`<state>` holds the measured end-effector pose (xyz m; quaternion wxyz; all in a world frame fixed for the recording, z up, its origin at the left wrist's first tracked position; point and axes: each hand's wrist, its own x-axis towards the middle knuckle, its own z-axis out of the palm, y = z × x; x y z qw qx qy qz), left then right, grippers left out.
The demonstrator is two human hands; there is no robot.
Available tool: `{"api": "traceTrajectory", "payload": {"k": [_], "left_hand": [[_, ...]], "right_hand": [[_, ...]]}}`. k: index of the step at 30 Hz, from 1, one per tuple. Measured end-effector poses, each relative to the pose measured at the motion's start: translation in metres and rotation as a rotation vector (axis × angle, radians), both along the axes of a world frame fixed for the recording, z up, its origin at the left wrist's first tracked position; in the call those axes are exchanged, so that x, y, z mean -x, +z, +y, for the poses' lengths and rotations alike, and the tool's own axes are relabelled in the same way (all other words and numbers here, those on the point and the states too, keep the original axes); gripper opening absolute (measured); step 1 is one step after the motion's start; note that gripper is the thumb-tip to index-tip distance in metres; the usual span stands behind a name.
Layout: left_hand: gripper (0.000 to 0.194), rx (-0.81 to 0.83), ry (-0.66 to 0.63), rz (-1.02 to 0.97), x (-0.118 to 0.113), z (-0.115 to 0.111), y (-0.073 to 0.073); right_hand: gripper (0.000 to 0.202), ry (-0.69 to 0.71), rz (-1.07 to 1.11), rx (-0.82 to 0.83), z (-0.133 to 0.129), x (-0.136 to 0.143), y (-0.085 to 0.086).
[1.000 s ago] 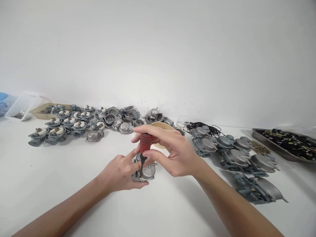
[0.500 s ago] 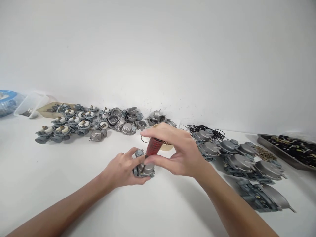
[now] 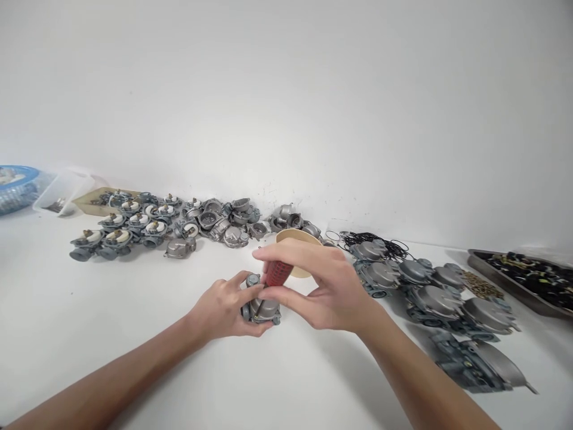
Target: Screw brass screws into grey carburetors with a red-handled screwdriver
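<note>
A grey metal carburetor (image 3: pixel 267 310) rests on the white table, its rounded bowl facing up. My left hand (image 3: pixel 226 307) is closed around its left side, with the forefinger reaching over the top beside the screwdriver shaft. Above it, my right hand (image 3: pixel 320 283) grips a screwdriver (image 3: pixel 279 273) by its red handle between thumb and fingers. The shaft slants down to the carburetor's near edge, where a small brass-coloured screw shows. My own fingers partly cover the handle.
Carburetors with white floats (image 3: pixel 119 239) stand at the left, beside loose float bowls (image 3: pixel 208 219). Behind my right hand is a round cream container (image 3: pixel 299 237). At the right are several bowl-fitted carburetors (image 3: pixel 436 298), black rubber rings (image 3: pixel 373 237), brass screws (image 3: pixel 483 285) and a metal tray (image 3: pixel 514 286).
My right hand has moved slightly lower and its fingers have turned around the red handle. The screwdriver stays on the carburetor. My left hand has kept its hold. The view has shifted slightly.
</note>
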<state>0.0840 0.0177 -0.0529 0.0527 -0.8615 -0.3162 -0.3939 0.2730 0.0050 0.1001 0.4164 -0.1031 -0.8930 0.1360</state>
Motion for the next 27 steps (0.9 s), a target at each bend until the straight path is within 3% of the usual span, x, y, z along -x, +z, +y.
{"api": "traceTrajectory", "payload": {"k": [2,7,11,16,21,25,27], "left_hand": [[0.052,-0.004,0.008,-0.012,0.000,0.000,-0.001],[0.050,-0.089,0.037,-0.051,-0.002,-0.001,0.002],[0.049,-0.075,0.053,-0.046,-0.003,-0.003,0.006],[0.051,-0.083,0.086,-0.023,-0.003,-0.004,0.008],[0.050,-0.047,0.083,-0.007,-0.003,-0.004,0.010],[0.055,-0.060,0.108,-0.009,-0.003,-0.005,0.011],[0.055,-0.076,0.121,-0.012,-0.004,-0.005,0.011]], "right_hand": [[0.039,-0.047,-0.009,-0.032,0.001,-0.002,0.002],[0.040,0.042,-0.075,0.078,0.005,-0.008,0.006],[0.036,-0.146,-0.009,-0.058,0.006,-0.008,0.006],[0.045,0.013,-0.107,0.156,0.003,-0.008,0.004],[0.041,-0.174,-0.089,-0.069,0.004,-0.012,0.004],[0.046,0.011,-0.143,0.082,0.004,-0.015,0.009],[0.041,-0.022,-0.097,0.060,0.005,-0.015,0.009]]}}
